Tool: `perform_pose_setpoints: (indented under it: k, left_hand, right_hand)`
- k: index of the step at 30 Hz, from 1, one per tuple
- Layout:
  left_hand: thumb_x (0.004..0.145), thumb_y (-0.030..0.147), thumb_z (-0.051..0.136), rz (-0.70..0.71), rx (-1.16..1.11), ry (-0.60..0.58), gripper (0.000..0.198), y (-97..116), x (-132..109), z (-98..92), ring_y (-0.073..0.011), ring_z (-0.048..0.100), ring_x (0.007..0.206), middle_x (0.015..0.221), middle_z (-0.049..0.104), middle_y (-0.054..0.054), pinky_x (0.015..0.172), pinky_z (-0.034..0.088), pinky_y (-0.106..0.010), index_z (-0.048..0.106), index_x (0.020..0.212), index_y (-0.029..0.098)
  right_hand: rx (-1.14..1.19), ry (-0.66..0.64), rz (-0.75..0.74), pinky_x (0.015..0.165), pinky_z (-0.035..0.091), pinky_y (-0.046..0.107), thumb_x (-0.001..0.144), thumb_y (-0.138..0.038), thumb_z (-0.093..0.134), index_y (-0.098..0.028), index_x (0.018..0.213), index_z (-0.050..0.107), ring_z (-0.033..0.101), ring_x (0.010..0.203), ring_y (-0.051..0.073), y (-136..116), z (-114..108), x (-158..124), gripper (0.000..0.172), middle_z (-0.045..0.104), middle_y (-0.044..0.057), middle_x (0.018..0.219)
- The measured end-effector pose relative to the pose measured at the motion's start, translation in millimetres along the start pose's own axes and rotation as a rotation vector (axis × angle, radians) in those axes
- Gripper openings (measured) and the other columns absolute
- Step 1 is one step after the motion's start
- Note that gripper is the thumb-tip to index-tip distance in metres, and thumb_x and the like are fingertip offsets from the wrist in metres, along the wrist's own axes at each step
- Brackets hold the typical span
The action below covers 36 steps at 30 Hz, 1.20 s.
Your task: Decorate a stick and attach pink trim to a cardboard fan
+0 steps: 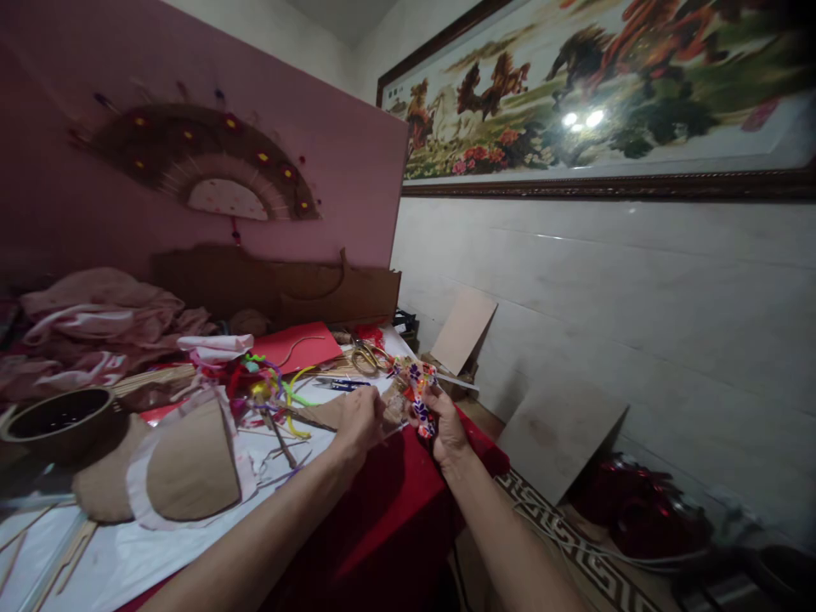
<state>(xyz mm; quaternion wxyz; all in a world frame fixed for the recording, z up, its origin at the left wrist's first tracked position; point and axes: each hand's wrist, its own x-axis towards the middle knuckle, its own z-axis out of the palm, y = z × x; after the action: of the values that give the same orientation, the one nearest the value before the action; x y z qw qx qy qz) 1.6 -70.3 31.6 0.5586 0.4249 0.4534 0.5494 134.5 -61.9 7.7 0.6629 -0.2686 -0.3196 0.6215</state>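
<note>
My right hand [446, 425] is closed around a small piece with a purple, orange and white floral print [421, 399], perhaps cloth, held over the table's right edge. To its left, my left hand [359, 418] is closed with the fingertips pressed together. What it holds, if anything, is too small to make out. Just behind the left hand lie dark blue thread snips [342, 385]. Gold-handled scissors [368, 357] rest farther back, close to the printed piece. A brown cardboard strip [322, 414] lies beside my left hand.
Red cloth [376, 518] hangs over the table's front. At left are a dark bowl [60, 416], a cloth-edged cardboard piece [195, 463] and crumpled pink cloth [108, 323]. Red paper [298, 347] and bright pipe cleaners [298, 399] lie mid-table. A decorated fan [210, 144] hangs on a pink board.
</note>
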Motion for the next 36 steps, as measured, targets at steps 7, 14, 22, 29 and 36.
perform_pose_setpoints:
  k: [7,14,22,29,36]
  left_hand:
    - [0.068,0.029,0.049,0.177,0.155,-0.086,0.018,3,30,6.2,-0.0149,0.057,0.063,0.065,0.062,-0.002,0.06,0.043,-0.025,0.06,0.064,0.016]
    - [0.058,0.014,0.061,0.303,0.407,-0.103,0.014,0,59,-0.3,-0.0202,0.059,0.072,0.065,0.068,-0.002,0.067,0.041,-0.027,0.07,0.067,0.019]
    - [0.057,0.01,0.067,0.401,0.54,-0.009,0.013,-4,61,5.4,-0.0194,0.059,0.074,0.066,0.066,-0.002,0.066,0.037,-0.024,0.068,0.06,0.023]
    - [0.06,0.019,0.067,0.403,0.415,-0.026,0.007,-3,41,11.3,-0.0175,0.056,0.066,0.062,0.064,-0.002,0.065,0.038,-0.025,0.071,0.065,0.021]
    - [0.067,0.031,0.06,0.292,0.04,-0.169,0.025,-1,9,31.8,-0.0165,0.059,0.062,0.066,0.068,-0.004,0.061,0.046,-0.027,0.073,0.078,0.013]
  right_hand:
    - [0.019,0.023,-0.13,0.036,0.037,0.016,0.066,-0.028,0.073,-0.017,0.085,0.058,0.051,0.046,0.008,-1,-4,4,0.026,0.061,-0.002,0.06]
    - [0.086,0.078,-0.137,0.035,0.035,0.015,0.063,-0.029,0.074,-0.017,0.077,0.056,0.052,0.047,0.008,-4,-3,6,0.026,0.06,-0.002,0.06]
    - [0.115,0.057,-0.101,0.035,0.036,0.015,0.062,-0.024,0.073,-0.018,0.083,0.06,0.055,0.051,0.009,-4,-3,6,0.026,0.06,-0.002,0.068]
    - [0.088,-0.026,-0.103,0.038,0.038,0.018,0.064,-0.027,0.073,-0.018,0.083,0.061,0.057,0.051,0.011,-4,-2,3,0.025,0.063,-0.001,0.067]
    - [0.002,0.083,-0.131,0.041,0.042,0.022,0.061,-0.028,0.075,-0.018,0.086,0.065,0.053,0.044,0.01,-2,-3,3,0.029,0.065,-0.003,0.062]
